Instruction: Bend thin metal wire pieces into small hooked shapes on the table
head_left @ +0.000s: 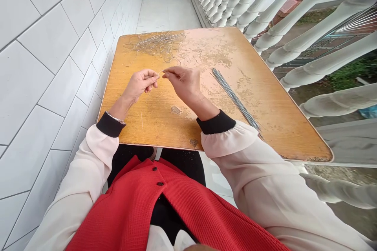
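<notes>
My left hand (pixel 141 83) and my right hand (pixel 185 83) are raised close together over the left part of the table. Both are closed in a pinch on a short, thin wire (pixel 163 71), of which only a small curved piece shows between the fingertips. Beyond the hands lies a tangled pile of thin bent wires (pixel 159 43), with a few loose curled ones at its near side. To the right of my right hand, a bundle of straight grey wires (pixel 235 99) rests slantwise on the tabletop.
The wooden table (pixel 273 125) has a worn, peeling top and rounded corners. A white tiled wall (pixel 44 66) runs along the left, and a white balustrade (pixel 277 55) stands close on the right. Pale floor (pixel 165 10) continues past the far edge.
</notes>
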Available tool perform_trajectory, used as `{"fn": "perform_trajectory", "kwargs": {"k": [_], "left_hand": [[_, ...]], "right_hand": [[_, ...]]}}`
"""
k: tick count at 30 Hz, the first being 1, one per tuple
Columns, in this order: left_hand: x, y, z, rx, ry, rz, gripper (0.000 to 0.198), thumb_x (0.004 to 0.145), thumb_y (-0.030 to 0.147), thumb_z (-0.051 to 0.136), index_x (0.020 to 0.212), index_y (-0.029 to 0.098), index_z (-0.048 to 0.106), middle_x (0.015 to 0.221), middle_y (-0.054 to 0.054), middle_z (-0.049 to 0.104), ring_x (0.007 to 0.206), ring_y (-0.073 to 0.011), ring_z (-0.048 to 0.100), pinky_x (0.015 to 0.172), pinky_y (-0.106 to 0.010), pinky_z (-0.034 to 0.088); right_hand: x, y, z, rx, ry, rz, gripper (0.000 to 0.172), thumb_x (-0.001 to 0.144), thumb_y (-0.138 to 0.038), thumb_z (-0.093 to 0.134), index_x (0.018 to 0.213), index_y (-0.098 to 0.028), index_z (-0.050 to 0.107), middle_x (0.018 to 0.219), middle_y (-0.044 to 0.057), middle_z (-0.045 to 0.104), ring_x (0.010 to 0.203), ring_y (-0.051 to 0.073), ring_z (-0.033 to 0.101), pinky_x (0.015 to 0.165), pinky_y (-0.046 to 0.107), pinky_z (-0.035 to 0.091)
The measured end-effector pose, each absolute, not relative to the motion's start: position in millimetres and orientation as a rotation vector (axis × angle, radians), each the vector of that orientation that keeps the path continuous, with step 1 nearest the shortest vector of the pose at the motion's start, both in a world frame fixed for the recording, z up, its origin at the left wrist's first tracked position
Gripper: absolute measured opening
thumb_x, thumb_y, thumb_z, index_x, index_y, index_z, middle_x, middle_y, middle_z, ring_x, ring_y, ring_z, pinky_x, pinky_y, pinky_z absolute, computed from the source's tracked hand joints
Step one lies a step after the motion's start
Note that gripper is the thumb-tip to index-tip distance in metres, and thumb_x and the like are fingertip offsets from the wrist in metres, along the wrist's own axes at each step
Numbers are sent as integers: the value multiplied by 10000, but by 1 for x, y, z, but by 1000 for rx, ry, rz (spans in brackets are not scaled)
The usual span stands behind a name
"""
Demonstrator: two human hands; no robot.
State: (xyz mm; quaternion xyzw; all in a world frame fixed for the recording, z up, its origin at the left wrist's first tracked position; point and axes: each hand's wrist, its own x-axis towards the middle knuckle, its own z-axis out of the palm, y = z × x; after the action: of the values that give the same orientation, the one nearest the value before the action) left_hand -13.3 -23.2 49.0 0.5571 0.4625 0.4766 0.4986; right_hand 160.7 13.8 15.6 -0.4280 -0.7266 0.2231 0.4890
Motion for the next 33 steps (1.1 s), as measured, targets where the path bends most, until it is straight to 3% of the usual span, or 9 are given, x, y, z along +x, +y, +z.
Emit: {"fn": "perform_trajectory", "kwargs": {"k": [12,27,30,33], "left_hand": [[-17,-24,51,1352,1086,1126,167,922,111,679,769,156,628,571,65,592,427,0,432,450,-149,318],[-12,-23,49,1302,1079,1122,182,951,136,659,793,172,576,581,66,618,440,-27,495,487,-179,354],[-14,-21,49,1282,1106,1153,189,952,185,680,797,175,573,602,59,637,459,-32,525,497,-181,370],[-16,-18,46,1256,1121,1226,193,951,226,697,812,176,572,644,53,665,490,-30,561,504,-173,379]], "right_hand": [[177,20,19,-1011,-1963,428,187,971,-344,593,948,-275,765,892,51,778,927,253,721,965,421,534],[169,18,16,-1015,-1857,396,198,984,-328,570,1023,-268,754,1001,64,779,985,247,725,947,406,548],[167,20,15,-1014,-1734,475,223,962,-405,643,1106,-265,738,1069,68,778,954,226,728,881,376,574],[160,16,15,-1023,-1628,729,313,936,-519,688,1038,-226,729,957,76,775,812,191,726,757,331,589]]}}
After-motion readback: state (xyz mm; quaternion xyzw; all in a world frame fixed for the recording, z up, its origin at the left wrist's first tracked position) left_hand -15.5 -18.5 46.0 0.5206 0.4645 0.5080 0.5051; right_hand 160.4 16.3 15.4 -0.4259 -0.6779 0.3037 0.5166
